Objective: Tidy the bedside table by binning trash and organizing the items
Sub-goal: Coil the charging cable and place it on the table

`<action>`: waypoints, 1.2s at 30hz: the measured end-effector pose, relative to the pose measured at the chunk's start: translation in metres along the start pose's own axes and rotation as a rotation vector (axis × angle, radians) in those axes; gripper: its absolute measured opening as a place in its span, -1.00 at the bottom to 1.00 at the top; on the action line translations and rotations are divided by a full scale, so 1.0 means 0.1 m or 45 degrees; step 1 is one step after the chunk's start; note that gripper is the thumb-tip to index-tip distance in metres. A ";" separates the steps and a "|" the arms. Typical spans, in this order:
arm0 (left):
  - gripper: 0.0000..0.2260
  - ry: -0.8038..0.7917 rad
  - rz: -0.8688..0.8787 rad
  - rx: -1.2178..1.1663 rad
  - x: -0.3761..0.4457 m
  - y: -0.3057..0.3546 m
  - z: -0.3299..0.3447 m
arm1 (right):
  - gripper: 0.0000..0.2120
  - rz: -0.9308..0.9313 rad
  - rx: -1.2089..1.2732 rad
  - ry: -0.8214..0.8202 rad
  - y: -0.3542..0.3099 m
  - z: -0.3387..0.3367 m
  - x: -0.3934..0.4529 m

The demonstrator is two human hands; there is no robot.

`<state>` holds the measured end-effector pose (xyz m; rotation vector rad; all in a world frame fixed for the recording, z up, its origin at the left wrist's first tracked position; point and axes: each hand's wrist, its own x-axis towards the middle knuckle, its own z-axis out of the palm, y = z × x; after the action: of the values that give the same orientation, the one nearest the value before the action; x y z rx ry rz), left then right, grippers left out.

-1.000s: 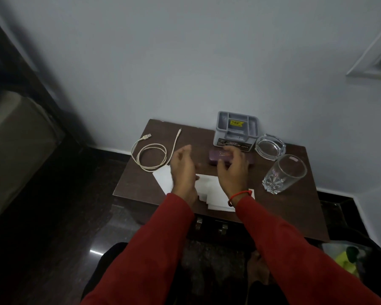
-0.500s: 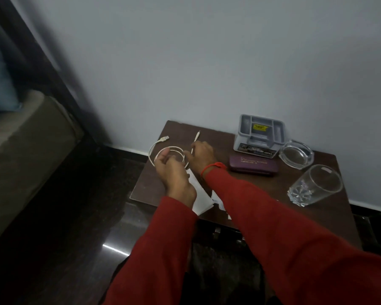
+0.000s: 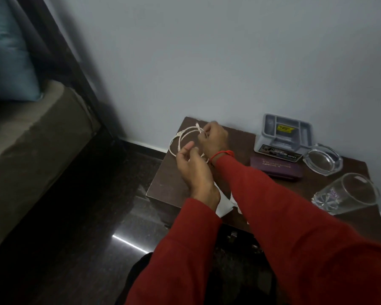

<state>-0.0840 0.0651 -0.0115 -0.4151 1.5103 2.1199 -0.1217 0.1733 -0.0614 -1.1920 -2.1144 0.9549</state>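
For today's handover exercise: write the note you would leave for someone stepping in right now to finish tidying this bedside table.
Right hand: pinching the white cable at the far side of its loop.
Left hand: holding the near side of the same loop, above the table's left corner.
White papers lie at the front edge, partly under the arms.
Grey organizer, purple case, glass ashtray and tumbler sit to the right, untouched.
Done: cable partly coiled.
Left: finish coiling, sort papers, arrange the rest.
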 end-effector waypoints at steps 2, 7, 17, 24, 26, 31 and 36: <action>-0.82 -0.035 0.127 0.019 -0.03 0.00 0.01 | -0.90 -0.191 0.060 0.101 -0.12 -0.19 0.00; -0.83 -0.116 0.390 -0.024 -0.17 0.07 0.06 | -0.94 -0.514 0.272 0.202 -0.54 -0.86 0.02; -0.48 -0.688 0.780 0.230 -0.73 0.28 0.15 | -0.96 -0.808 0.428 0.127 -1.41 -2.18 -0.45; -0.78 -0.871 0.752 0.116 -1.20 0.44 0.06 | -0.95 -0.782 0.194 0.092 -1.41 -2.67 -0.81; -0.77 -0.823 0.707 0.154 -1.27 0.48 0.02 | -0.96 -0.711 0.139 0.171 -1.31 -2.79 -0.86; -0.77 -0.795 0.711 0.221 -1.50 0.55 0.03 | -0.91 -0.291 0.464 0.073 -1.08 -3.04 -1.05; -0.76 -0.901 0.611 0.226 -1.79 0.71 0.10 | -0.80 -0.133 0.583 -0.123 -0.88 -3.17 -1.32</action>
<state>0.0247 0.0168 0.1402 0.7605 1.4149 2.0933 0.1262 0.1277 0.1881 -0.8109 -1.8636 1.3764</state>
